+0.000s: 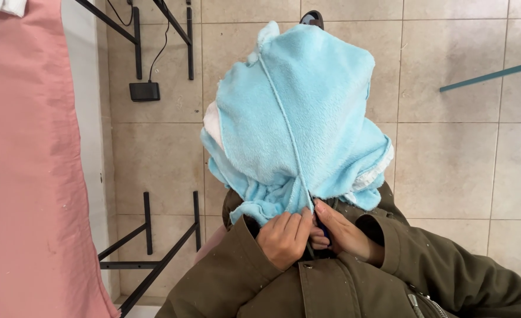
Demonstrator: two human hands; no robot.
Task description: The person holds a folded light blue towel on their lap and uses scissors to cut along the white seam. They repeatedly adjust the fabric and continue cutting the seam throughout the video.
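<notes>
Light-blue fleece garment (296, 112) hangs over the tiled floor (455, 171), hiding most beneath; open tiles lie right, pink bedding (30, 176) crowds left. Left hand (284, 237) and right hand (343, 232) pinch its lower edge together; fingertips partly hidden.

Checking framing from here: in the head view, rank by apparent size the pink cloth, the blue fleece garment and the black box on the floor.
1. Pink cloth
2. Blue fleece garment, though nearness to the camera inflates it
3. Black box

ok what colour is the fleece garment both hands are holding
Light blue, with a bit of white lining at the edges; the fleece garment shows best in the head view.
</notes>
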